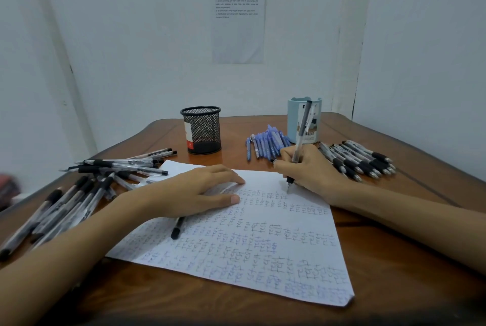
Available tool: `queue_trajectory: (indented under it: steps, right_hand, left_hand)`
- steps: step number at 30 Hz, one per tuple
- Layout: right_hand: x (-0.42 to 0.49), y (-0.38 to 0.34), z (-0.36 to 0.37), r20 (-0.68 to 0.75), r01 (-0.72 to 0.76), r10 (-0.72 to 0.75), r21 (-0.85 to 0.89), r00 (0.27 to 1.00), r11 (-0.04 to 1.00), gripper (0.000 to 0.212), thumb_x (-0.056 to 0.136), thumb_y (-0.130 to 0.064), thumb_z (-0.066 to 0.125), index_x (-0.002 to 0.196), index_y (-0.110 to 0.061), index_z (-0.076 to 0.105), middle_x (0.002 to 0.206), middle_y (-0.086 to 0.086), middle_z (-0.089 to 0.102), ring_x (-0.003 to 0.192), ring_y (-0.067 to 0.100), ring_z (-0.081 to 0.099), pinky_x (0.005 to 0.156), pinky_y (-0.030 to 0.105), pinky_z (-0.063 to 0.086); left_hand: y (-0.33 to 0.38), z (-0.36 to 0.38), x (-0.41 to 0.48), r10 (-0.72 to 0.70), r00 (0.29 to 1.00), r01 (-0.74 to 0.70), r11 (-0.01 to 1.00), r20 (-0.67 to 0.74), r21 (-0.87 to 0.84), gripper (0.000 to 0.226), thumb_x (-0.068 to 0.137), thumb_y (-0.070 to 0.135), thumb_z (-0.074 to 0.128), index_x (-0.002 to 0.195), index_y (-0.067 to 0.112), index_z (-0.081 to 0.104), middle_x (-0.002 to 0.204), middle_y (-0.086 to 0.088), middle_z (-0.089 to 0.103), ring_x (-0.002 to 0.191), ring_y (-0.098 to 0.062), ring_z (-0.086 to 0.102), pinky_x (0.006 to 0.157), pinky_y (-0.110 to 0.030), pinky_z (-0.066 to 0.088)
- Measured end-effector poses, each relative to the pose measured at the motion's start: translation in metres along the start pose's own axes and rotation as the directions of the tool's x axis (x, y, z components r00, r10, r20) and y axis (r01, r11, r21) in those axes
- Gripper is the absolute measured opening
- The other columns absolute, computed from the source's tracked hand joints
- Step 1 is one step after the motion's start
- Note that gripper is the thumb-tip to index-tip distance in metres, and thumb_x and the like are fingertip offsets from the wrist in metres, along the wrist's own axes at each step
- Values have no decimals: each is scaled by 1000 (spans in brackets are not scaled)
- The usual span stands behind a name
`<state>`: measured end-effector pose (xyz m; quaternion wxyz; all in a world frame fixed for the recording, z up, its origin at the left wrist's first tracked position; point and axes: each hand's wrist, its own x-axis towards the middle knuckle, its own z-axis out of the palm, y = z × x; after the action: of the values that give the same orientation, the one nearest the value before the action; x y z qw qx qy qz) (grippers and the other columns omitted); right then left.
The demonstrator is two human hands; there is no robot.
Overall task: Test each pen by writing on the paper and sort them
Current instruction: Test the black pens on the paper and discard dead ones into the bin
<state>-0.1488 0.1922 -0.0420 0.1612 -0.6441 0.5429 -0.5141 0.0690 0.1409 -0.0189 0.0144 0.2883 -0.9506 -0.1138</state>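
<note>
Head view: right hand presses pen to paper; scribbles illegible.

paper centre; loose pens left; sorted pens right.

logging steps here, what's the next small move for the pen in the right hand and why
Probably scribble a short test mark: the right hand grips the pen with its tip down at the paper, and the left hand presses it flat.
</note>
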Motion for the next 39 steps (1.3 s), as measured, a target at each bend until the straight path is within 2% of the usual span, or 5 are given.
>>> queue_trajectory:
  steps: [11, 16, 31, 34, 39]
  right_hand:
    - [-5, -34, -8, -12, -64, 69, 247, 998, 967, 39, 89, -34, 53, 60, -9, 47, 44, -7, 39, 34, 0, 33, 40, 8, 30]
    - [-2, -36, -14, 28, -172, 172, 335, 985, 926, 23, 89, -15, 59, 110, -11, 51, 54, 0, 44, 35, 0, 41, 38, 11, 36]
    - [-3, -34, -7, 184, -236, 167, 476, 969, 847, 44, 101, -31, 30, 82, -3, 57, 35, -2, 29, 28, 6, 23, 31, 16, 19]
    - [4, -37, -17, 115, -255, 229, 320, 967, 912, 38, 102, -26, 31, 87, -3, 58, 34, -4, 35, 28, 6, 28, 32, 16, 25]
    - [15, -22, -61, -46, -177, 177, -486, 983, 856, 19, 95, -19, 49, 93, -3, 59, 69, 2, 58, 55, 12, 49, 49, 19, 35]
  left_hand:
    - [1, 0, -1, 20, 1000, -20, 1000, -2, 6, 55, 85, 55, 35, 137, 37, 37, 143, 19, 34, 128, 2, 33, 109, -21, 27]
    - [1, -1, -1, 15, 1000, -15, 1000, 3, 5, 58, 83, 57, 33, 137, 38, 35, 143, 20, 32, 127, 3, 33, 104, -15, 24]
    - [-3, 1, 1, 28, 1000, -28, 1000, 3, 10, 56, 85, 55, 34, 138, 37, 36, 143, 20, 33, 128, 2, 33, 107, -19, 26]
    - [-6, 0, 2, 43, 999, -43, 999, -16, 2, 56, 82, 58, 34, 135, 39, 38, 141, 21, 35, 125, 4, 35, 107, -19, 28]
    - [-9, 1, 4, 58, 997, -58, 998, -46, -16, 53, 82, 57, 35, 132, 39, 42, 138, 20, 39, 123, 3, 38, 106, -21, 31]
